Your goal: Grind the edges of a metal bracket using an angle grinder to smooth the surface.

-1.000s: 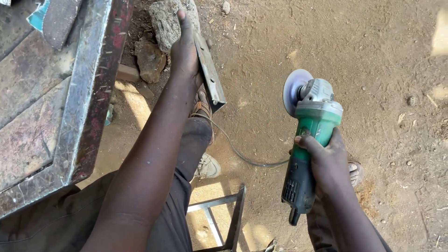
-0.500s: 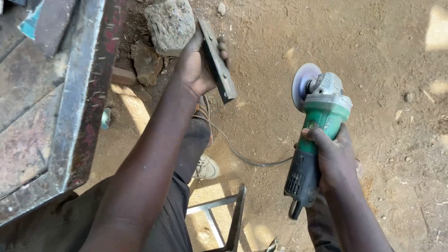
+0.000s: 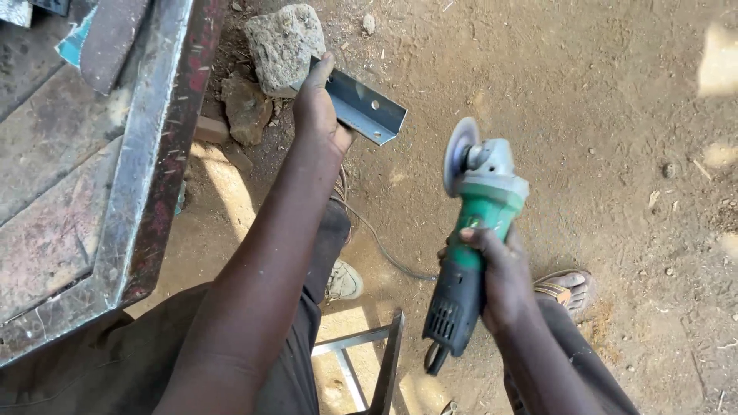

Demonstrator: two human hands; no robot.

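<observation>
My left hand [image 3: 317, 104] grips a short grey steel angle piece [image 3: 363, 109] with small holes, holding it out above the dirt ground with its free end pointing right. My right hand [image 3: 492, 273] is wrapped around the body of a green and black angle grinder [image 3: 473, 238], held upright with its round disc [image 3: 459, 154] at the top. The disc sits a short way to the right of and below the angle piece, not touching it. The grinder's black cable [image 3: 384, 250] trails down to the ground between my legs.
A rusty metal frame table [image 3: 146, 169] fills the left side. Two rocks [image 3: 283, 46] lie by its edge, just left of my left hand. A small steel frame [image 3: 377, 357] stands on the ground between my feet. Sandy dirt [image 3: 600, 115] spreads to the right.
My left hand has lifted the angle piece off the ground by the rocks and turned it so it points right. The grinder has shifted slightly, staying upright in my right hand.
</observation>
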